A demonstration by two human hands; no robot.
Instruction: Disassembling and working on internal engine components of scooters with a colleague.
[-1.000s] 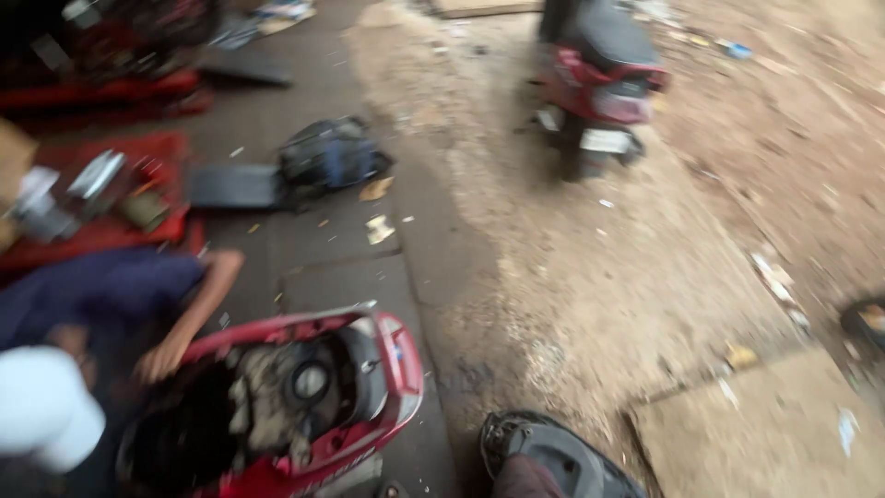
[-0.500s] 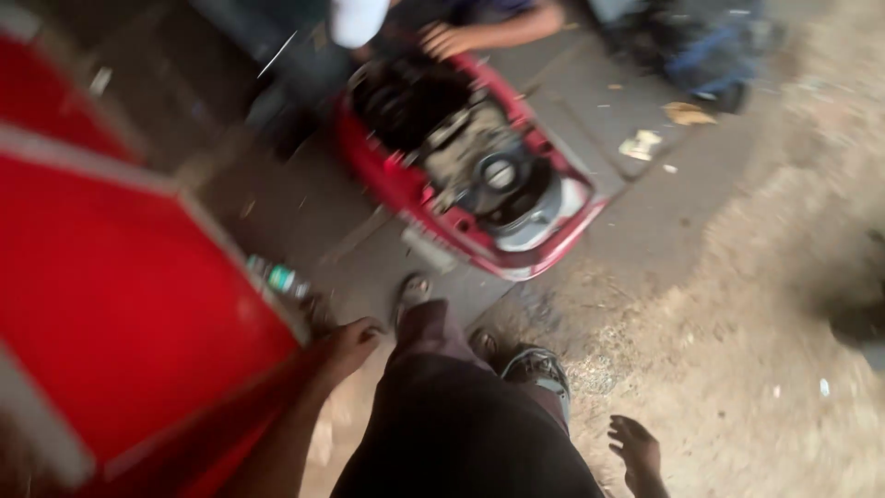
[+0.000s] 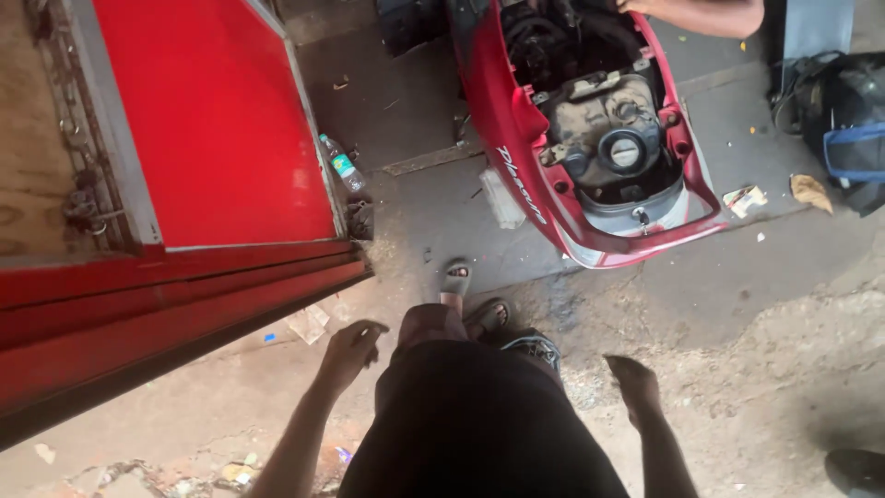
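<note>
I look straight down at my own body in dark clothes and my sandalled feet (image 3: 468, 300) on a concrete floor. My left hand (image 3: 350, 350) hangs beside my left thigh, fingers loosely curled, holding nothing. My right hand (image 3: 634, 383) hangs at my right side, fingers apart and empty. In front of my feet stands the open rear of a red scooter (image 3: 516, 157), seat removed, with its fuel tank and cap (image 3: 624, 152) exposed. Another person's arm (image 3: 710, 14) reaches over the scooter from the top edge.
A large red metal cabinet (image 3: 212, 129) with a wooden top fills the left side. A plastic bottle (image 3: 342, 164) lies beside it. A dark bag with a blue band (image 3: 848, 129) sits at the far right, with paper scraps (image 3: 745, 197) nearby.
The camera has swung from looking ahead at a parked scooter to looking straight down. The red cabinet and the open scooter now lie closer, and both my hands hang at my sides.
</note>
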